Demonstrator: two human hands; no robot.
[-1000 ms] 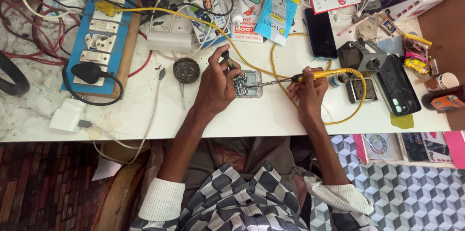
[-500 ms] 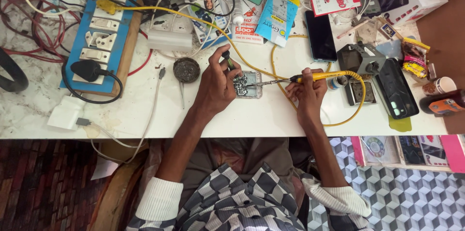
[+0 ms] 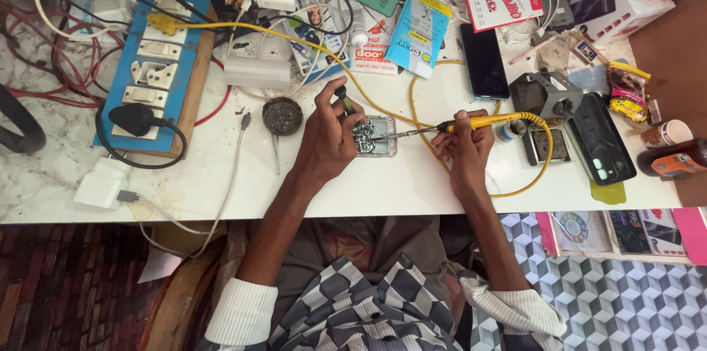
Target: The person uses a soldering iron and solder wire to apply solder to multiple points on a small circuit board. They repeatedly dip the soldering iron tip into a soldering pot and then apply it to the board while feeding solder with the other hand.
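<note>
Little has shifted: left hand still pinches a dark tool over the circuit board; at three o'clock, right hand's grip wraps the yellow soldering iron.

Item count, bench top:

Hands – two: left hand, right hand.
Soldering iron – one, yellow handle.
Opened phone under work – one.
Dark phones – two: black phone flat near centre, second phone at right.
Switch board, blue – one.
White charger – one.
Round wire-wool tip cleaner – one.
Paper cup – one.
Cardboard boxes, top right – at least two; exact number unclear.
</note>
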